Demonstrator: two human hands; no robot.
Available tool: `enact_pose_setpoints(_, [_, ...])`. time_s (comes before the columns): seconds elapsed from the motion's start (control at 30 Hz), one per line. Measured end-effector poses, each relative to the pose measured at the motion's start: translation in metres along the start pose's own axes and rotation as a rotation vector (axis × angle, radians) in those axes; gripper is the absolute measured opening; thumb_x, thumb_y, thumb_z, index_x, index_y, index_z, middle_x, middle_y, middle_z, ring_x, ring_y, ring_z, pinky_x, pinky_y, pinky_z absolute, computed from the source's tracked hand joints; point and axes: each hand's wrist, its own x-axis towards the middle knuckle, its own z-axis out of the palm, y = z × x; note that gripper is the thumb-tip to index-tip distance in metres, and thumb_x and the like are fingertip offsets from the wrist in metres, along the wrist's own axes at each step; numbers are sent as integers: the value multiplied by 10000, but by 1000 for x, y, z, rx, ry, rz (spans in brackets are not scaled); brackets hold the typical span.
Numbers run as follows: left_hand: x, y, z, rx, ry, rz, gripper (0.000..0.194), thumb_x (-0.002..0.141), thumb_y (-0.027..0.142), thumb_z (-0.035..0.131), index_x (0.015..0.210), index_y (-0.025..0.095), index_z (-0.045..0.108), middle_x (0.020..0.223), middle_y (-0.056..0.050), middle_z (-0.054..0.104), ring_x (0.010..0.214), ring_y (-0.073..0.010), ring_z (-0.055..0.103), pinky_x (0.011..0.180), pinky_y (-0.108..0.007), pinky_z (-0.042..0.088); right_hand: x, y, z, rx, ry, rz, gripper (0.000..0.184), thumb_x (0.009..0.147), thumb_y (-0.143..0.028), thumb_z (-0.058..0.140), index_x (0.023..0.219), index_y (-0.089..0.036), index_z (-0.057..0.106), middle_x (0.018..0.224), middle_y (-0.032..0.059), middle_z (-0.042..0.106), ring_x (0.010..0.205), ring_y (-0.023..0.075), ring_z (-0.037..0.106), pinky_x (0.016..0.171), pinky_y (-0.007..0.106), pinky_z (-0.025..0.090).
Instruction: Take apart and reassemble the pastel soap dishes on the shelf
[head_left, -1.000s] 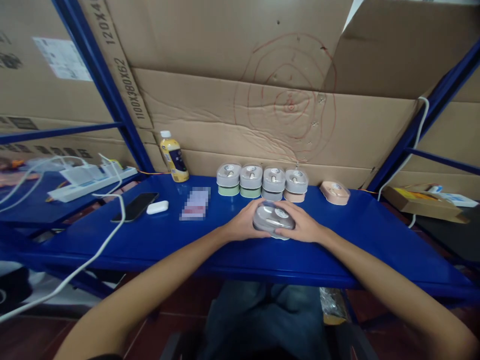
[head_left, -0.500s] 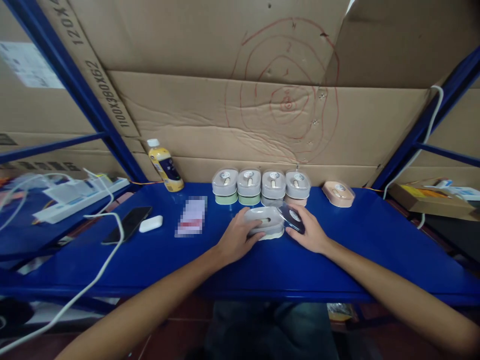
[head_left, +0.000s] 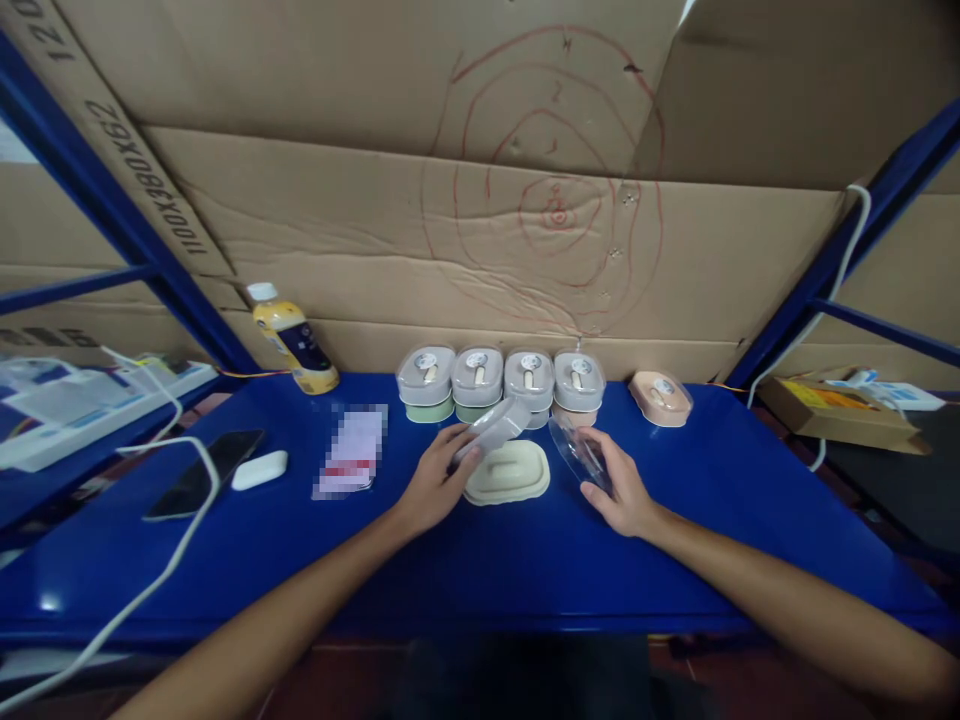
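My left hand (head_left: 435, 478) is closed on the edge of a grey plastic container (head_left: 495, 424), which it holds tilted above the table. In my right hand (head_left: 621, 488) a clear plastic lid (head_left: 574, 450) is gripped by its side and stands steeply on edge. Between the two hands a cream moulded tray (head_left: 517, 478) with a raised oblong middle lies on the blue table (head_left: 480, 580). Just behind the hands are several closed boxes in a row, with grey tops and clear lids; the grey box (head_left: 529, 372) is partly covered by the held container.
A peach box (head_left: 661, 398) sits apart at the back right. Toward the left are a juice bottle (head_left: 296, 340), a blurred-out packet (head_left: 352, 450), a white earbud case (head_left: 259, 470), a dark phone (head_left: 206, 475) and a white cable (head_left: 206, 520). Cardboard (head_left: 337, 230) walls the back.
My left hand has lifted the grey container off the cream tray and tilted it, uncovering the tray. My right hand has drawn the clear lid away to the right. The view has shifted somewhat.
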Motion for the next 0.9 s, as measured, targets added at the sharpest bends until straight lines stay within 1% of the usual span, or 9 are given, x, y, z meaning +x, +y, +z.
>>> enact_pose_setpoints(0.07, [2, 1, -3, -46, -11, 17, 463, 1076, 503, 442, 1260, 179, 718, 1321, -147, 671, 1300, -293, 612, 1136, -478, 503, -2, -2, 0, -17, -6, -7, 677, 954, -497, 600, 1535, -237, 370, 1391, 168, 613, 1231, 363, 651, 1013, 522, 562])
enact_pose_setpoints(0.13, [4, 2, -5, -79, -14, 31, 476, 1081, 508, 435, 1257, 166, 716, 1307, -159, 680, 1288, -298, 621, 1115, -474, 515, -3, -1, 0, -29, 3, 22, 680, 941, -476, 625, 1529, -241, 379, 1381, 165, 610, 1209, 362, 659, 1010, 527, 565])
enact_pose_setpoints(0.33, [5, 1, -4, -160, -41, 53, 476, 1082, 521, 433, 1243, 167, 707, 1339, -177, 662, 1230, -292, 659, 991, -419, 584, -4, 7, -2, 68, 73, 222, 617, 931, -429, 681, 1469, -259, 432, 1356, 149, 649, 1200, 345, 676, 1041, 557, 556])
enact_pose_setpoints(0.43, [5, 0, -3, -140, -67, 84, 467, 1080, 513, 436, 1230, 162, 706, 1346, -176, 656, 1266, -294, 644, 1078, -445, 544, -5, 11, -5, 148, 80, 297, 595, 917, -453, 706, 1427, -265, 465, 1354, 142, 661, 1217, 342, 676, 1051, 556, 554])
enact_pose_setpoints(0.53, [6, -2, -5, -34, -55, 91, 444, 1066, 503, 466, 1264, 177, 693, 1394, -162, 622, 1349, -302, 588, 1172, -489, 474, -4, 15, -6, 237, 76, 323, 565, 924, -493, 702, 1398, -273, 487, 1335, 129, 674, 1158, 322, 709, 1025, 543, 570])
enact_pose_setpoints(0.63, [7, -2, -10, 63, -43, 90, 419, 1057, 485, 485, 1265, 186, 691, 1397, -149, 602, 1393, -299, 546, 1202, -496, 445, -1, 19, -6, 329, 84, 290, 520, 957, -533, 647, 1383, -270, 506, 1295, 118, 686, 1035, 286, 743, 930, 498, 606])
enact_pose_setpoints(0.73, [6, -1, -11, 123, -28, 125, 415, 1061, 456, 478, 1283, 168, 678, 1409, -163, 568, 1402, -298, 535, 1206, -499, 442, 2, 22, -8, 338, 101, 202, 551, 976, -580, 591, 1412, -257, 497, 1293, 130, 685, 963, 272, 747, 831, 457, 624])
enact_pose_setpoints(0.83, [3, 4, -7, 190, -25, 194, 405, 1049, 434, 513, 1301, 160, 671, 1457, -184, 508, 1405, -317, 528, 1189, -519, 460, 6, 25, -9, 243, 117, 108, 613, 975, -615, 565, 1454, -244, 468, 1266, 138, 696, 947, 280, 748, 840, 479, 627])
enact_pose_setpoints(0.9, [1, 9, -2, 244, -21, 255, 405, 1040, 428, 538, 1308, 156, 673, 1488, -197, 476, 1429, -341, 498, 1183, -538, 462, 8, 28, -8, 168, 125, 47, 656, 964, -622, 578, 1483, -242, 448, 1273, 144, 692, 976, 297, 746, 865, 501, 627])
